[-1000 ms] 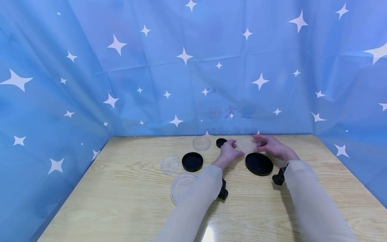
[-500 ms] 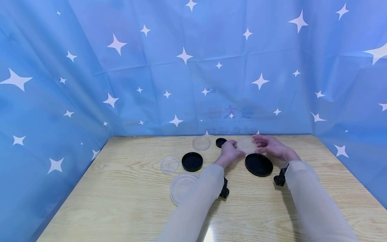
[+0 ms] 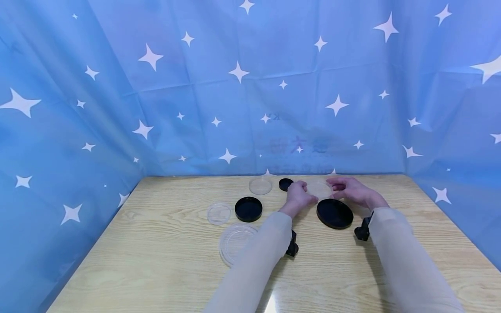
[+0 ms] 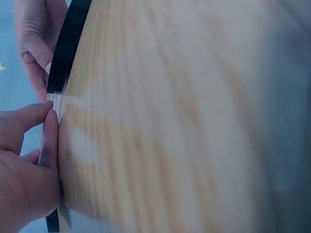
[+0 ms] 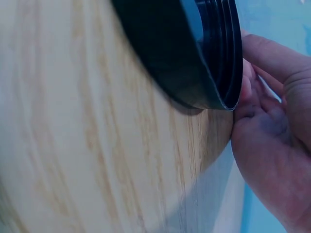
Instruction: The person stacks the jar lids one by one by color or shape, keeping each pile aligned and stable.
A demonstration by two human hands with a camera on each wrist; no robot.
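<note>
At the back of the table a clear round lid (image 3: 319, 190) lies between my two hands. My left hand (image 3: 298, 196) pinches its left edge; in the left wrist view the thumb and a finger (image 4: 34, 116) meet at the clear rim. From the right side my right hand (image 3: 353, 190) holds the opposite edge with curled fingers. Just in front of the clear lid sits a large black round lid (image 3: 335, 214), whose ridged inner wall shows in the right wrist view. It partly hides the right fingertips there. A small black lid (image 3: 285, 184) is just left of my left hand.
Left of my hands are a clear round dish (image 3: 260, 186), a medium black lid (image 3: 248, 209), a small clear disc (image 3: 219, 214) and a large clear disc (image 3: 235, 243) partly under the left sleeve. A blue star-patterned curtain (image 3: 203, 130) hangs behind the wooden table (image 3: 156, 261).
The clear lid has become easier to see, lower and flatter between the hands. My left thumb and fingers have drawn in slightly at its edge. The other lids stay in place.
</note>
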